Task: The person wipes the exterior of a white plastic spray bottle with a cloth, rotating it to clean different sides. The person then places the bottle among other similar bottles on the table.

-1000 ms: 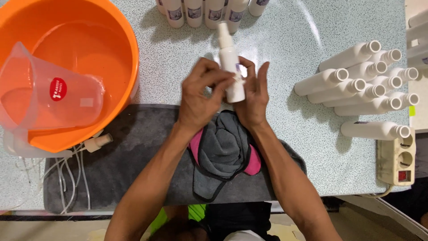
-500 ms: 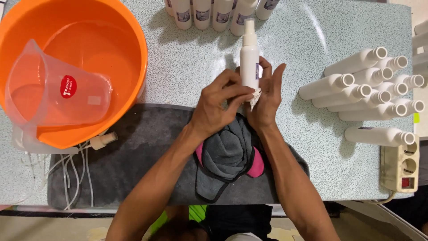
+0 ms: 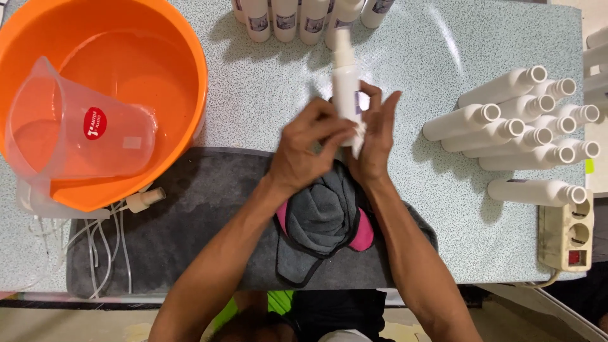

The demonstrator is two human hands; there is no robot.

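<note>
Both forearms reach forward and converge, wrists close together. The left hand (image 3: 310, 149) curls its fingers inward toward the right hand (image 3: 375, 136), whose palm faces left with fingers extended upright, fingertips touching
</note>
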